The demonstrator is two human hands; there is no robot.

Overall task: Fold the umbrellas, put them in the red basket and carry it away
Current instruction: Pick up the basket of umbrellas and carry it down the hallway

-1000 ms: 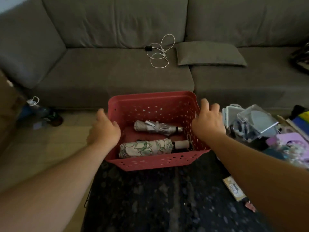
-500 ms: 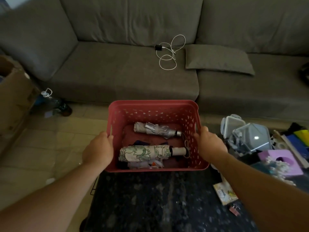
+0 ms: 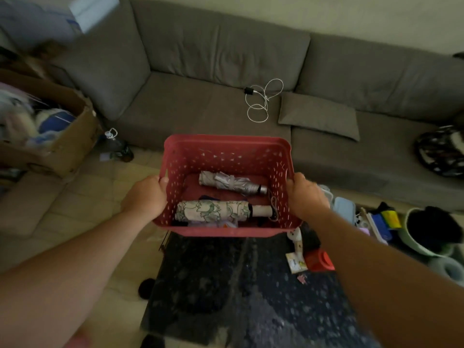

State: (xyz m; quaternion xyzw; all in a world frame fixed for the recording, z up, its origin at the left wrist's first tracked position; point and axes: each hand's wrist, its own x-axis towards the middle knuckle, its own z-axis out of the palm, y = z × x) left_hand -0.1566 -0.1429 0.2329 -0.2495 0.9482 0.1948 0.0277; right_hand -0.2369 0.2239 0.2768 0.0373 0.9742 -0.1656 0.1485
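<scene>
The red basket (image 3: 226,149) hangs in the air in front of me, above the far edge of a dark speckled table (image 3: 241,292). My left hand (image 3: 145,197) grips its left rim and my right hand (image 3: 305,195) grips its right rim. Inside lie two folded umbrellas: a silver one (image 3: 229,182) at the back and a cream one with a green print (image 3: 213,210) at the front, both with handles pointing right. Some small dark and pale items lie under the printed umbrella.
A grey sofa (image 3: 200,106) with a white cable (image 3: 262,101) and a flat cushion (image 3: 319,116) stands ahead. A full cardboard box (image 3: 50,129) and a bottle (image 3: 114,144) sit at the left. Clutter, a red lid (image 3: 320,261) and a green bowl (image 3: 426,232) crowd the table's right side.
Both hands have closed on the basket's side rims and lifted it off the table. The view has risen and pulled back, showing more floor, the box and the sofa.
</scene>
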